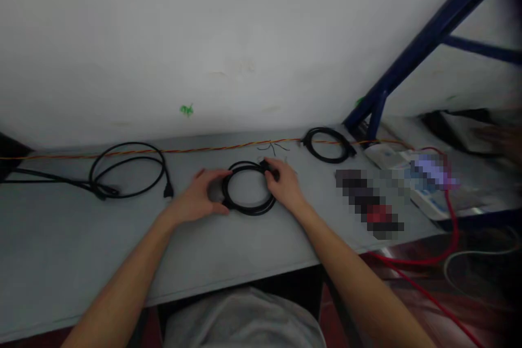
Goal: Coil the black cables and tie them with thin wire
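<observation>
A black cable (249,210) lies coiled into a ring on the grey tabletop in front of me. My right hand (282,182) is closed on the ring's upper right side, around a dark plug end that shows between the fingers. At the ring's left side is my left hand (207,196), thumb and fingers spread apart, with the tips at or touching the coil. Several thin black twist ties (272,147) lie just behind the ring.
Another black cable (130,144) lies in loose loops at the left. A second coiled cable (326,161) sits at the back right. A twisted red-yellow wire (204,148) runs along the wall. A blue metal frame (424,43) and red cord (454,228) are at the right.
</observation>
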Tool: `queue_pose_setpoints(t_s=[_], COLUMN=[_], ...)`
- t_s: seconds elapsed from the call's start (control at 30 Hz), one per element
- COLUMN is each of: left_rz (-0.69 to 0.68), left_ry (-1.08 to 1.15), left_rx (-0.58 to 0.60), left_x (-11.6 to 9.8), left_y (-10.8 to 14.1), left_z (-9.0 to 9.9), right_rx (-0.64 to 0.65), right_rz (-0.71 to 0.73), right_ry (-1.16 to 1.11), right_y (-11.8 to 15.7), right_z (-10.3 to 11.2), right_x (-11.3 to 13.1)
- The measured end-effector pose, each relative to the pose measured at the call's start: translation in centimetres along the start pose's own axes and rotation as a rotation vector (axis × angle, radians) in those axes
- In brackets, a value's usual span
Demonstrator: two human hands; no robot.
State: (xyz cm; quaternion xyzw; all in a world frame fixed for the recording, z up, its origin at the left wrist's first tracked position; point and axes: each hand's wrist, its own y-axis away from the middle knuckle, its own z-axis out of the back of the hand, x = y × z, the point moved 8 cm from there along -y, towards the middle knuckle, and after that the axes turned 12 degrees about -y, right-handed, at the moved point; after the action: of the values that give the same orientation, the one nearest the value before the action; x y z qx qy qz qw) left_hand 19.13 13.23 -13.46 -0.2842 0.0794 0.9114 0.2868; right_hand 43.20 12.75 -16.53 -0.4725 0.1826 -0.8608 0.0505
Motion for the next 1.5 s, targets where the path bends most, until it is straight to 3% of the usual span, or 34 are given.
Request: queue_pose_setpoints(t_s=[0.3, 0.47, 0.6, 0.73, 0.8, 0.87, 0.97, 1.03, 1.13, 1.23, 1.33, 1.4, 1.5], left_rz=[0.014, -0.035, -0.145, -0.407, -0.465, -0.435, -0.354, -0.357, -0.407, -0.418, -0.409, -0.411, -0.443], left_ry=[0.011, -0.139, -0.308, -0.366, -0.352, -0.318, -0.211, -0.178, -0.275, -0.387, -0.461, -0.543, -0.639], left_rx=[0.049, 0.128, 0.032, -0.046, -0.049, -0.073, -0.116, -0.101, -0.07, -0.053, -0.034, -0.039, -0.044], left_x=[0.4, -1.3, -3.4, -5.9, -6.2, -5.9, -5.6, -6.3, -8.4, -9.9, -9.9, -9.5, -9.3], left_y=[-0.3, 0.5, 0.9, 1.1, 1.0, 0.9, 1.0, 1.4, 2.1, 2.5, 2.7, 2.7, 2.9], left_z=[-0.3, -0.9, -1.7, -3.3, -3.7, -3.2, -1.5, -0.9, -1.0, -2.1, -3.8, -5.1, -6.9], right_rx=[0.062, 0.055, 0.0, -0.037, -0.025, 0.07, 0.338, 0.428, 0.423, 0.478, 0.552, 0.522, 0.365], right_rz=[0.004, -0.12, -0.173, -0.016, 0.127, 0.284, 0.415, 0.424, 0.441, 0.461, 0.407, 0.314, 0.233], right_ry=[0.299, 0.405, 0.461, 0.373, 0.297, 0.189, 0.01, -0.017, 0.036, 0.055, 0.006, -0.082, -0.187], right_y=[0.2, 0.5, 0.9, 1.0, 1.1, 1.7, 3.5, 4.7, 5.9, 6.8, 7.2, 6.7, 5.3], right_z=[-0.6, -0.6, -0.5, 0.0, 0.6, 0.8, 0.0, -0.7, -1.8, -3.1, -3.4, -2.7, -1.3], right_x=[1.0, 1.5, 1.7, 2.5, 3.8, 5.7, 7.8, 8.2, 8.1, 8.1, 8.0, 7.7, 7.3])
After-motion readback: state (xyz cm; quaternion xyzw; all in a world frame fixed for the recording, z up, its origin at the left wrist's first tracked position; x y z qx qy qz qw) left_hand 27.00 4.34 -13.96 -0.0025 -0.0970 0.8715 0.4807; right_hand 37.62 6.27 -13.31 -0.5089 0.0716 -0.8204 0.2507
